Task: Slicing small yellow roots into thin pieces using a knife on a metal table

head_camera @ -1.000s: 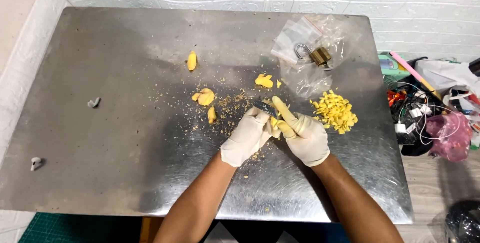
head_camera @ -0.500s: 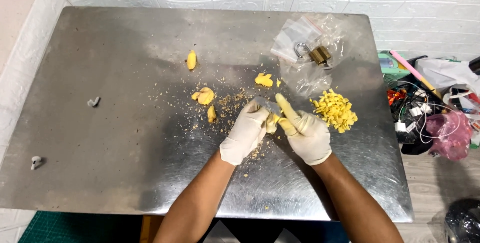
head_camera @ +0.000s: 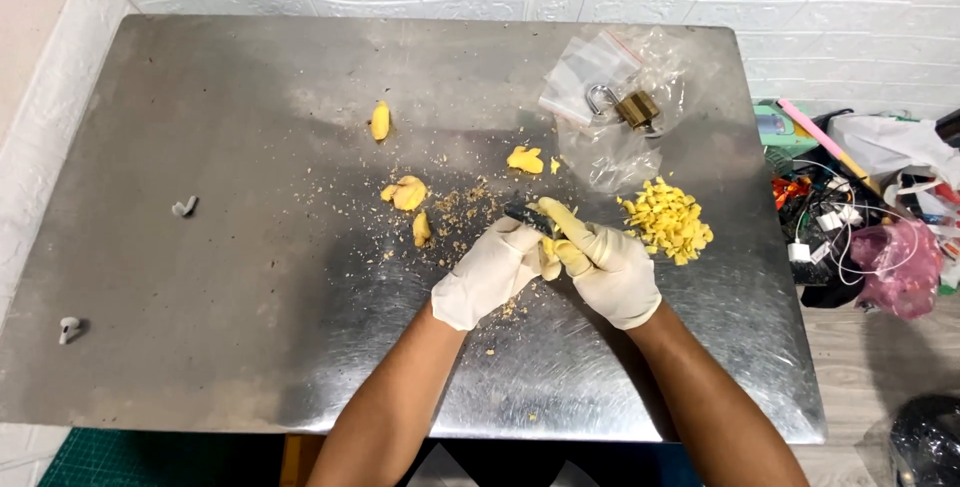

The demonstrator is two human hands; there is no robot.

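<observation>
Both my hands wear white gloves and meet over the middle of the steel table point(head_camera: 200, 97). My left hand point(head_camera: 490, 272) pinches a small yellow chunk point(head_camera: 549, 257). Against that chunk, my right hand point(head_camera: 610, 267) grips a small knife whose dark blade point(head_camera: 525, 214) points up and to the left. A pile of chopped yellow bits point(head_camera: 668, 219) lies just right of my right hand. Bigger yellow pieces lie loose to the left and above: one point(head_camera: 380, 121), another point(head_camera: 405, 192), a third point(head_camera: 524, 159). Fine crumbs are scattered around them.
A brass padlock point(head_camera: 630, 107) rests on clear plastic bags point(head_camera: 585, 72) at the table's far right. Two small grey bits point(head_camera: 183, 207) point(head_camera: 68, 327) lie at the left. Right of the table sit cables and a pink bag point(head_camera: 890, 267). White tiled wall behind.
My hands stay in the same spot and make only small working movements; the knife tip has shifted slightly against the yellow chunk.
</observation>
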